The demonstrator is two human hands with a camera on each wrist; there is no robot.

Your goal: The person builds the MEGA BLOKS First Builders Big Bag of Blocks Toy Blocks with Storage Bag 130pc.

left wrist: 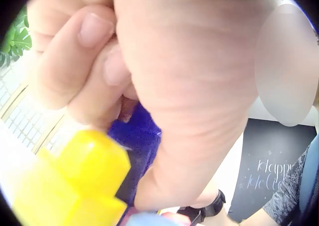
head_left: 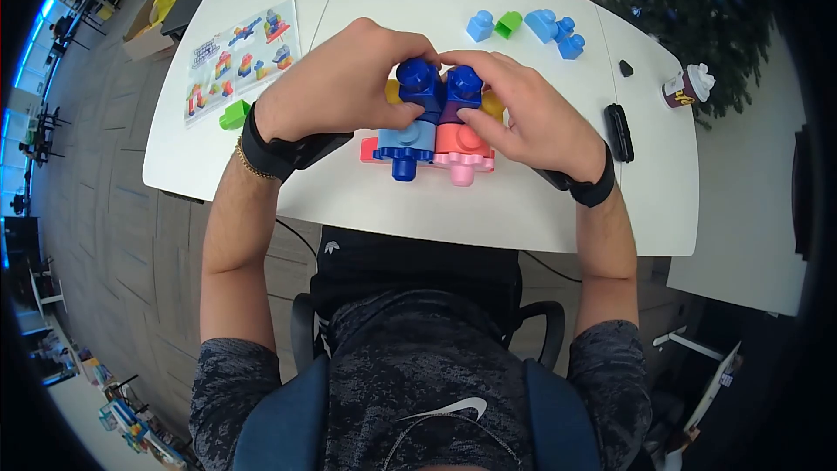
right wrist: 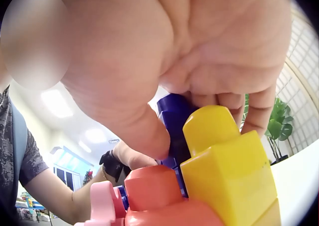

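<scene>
Two dark blue toy building blocks stand side by side on a structure of stacked blocks. My left hand (head_left: 349, 78) grips the left dark blue block (head_left: 419, 76), thumb on the near side and fingers behind. The right dark blue block (head_left: 464, 81) is pinched by my right hand (head_left: 532, 113) in the same way. Below them sit a light blue block (head_left: 406, 136) and a coral block (head_left: 462, 136). In front are a blue gear-edged piece (head_left: 404, 167) and a pink one (head_left: 461, 173). A yellow block (right wrist: 229, 161) stands beside the right hand, another yellow block (left wrist: 79, 176) beside the left.
On the white table (head_left: 523, 209), a printed instruction sheet (head_left: 240, 57) lies at left with a green block (head_left: 234, 114) by it. Light blue blocks (head_left: 542, 26) and a green block (head_left: 508, 24) are at the back. A black case (head_left: 619, 133) and a cup (head_left: 684, 87) stand right.
</scene>
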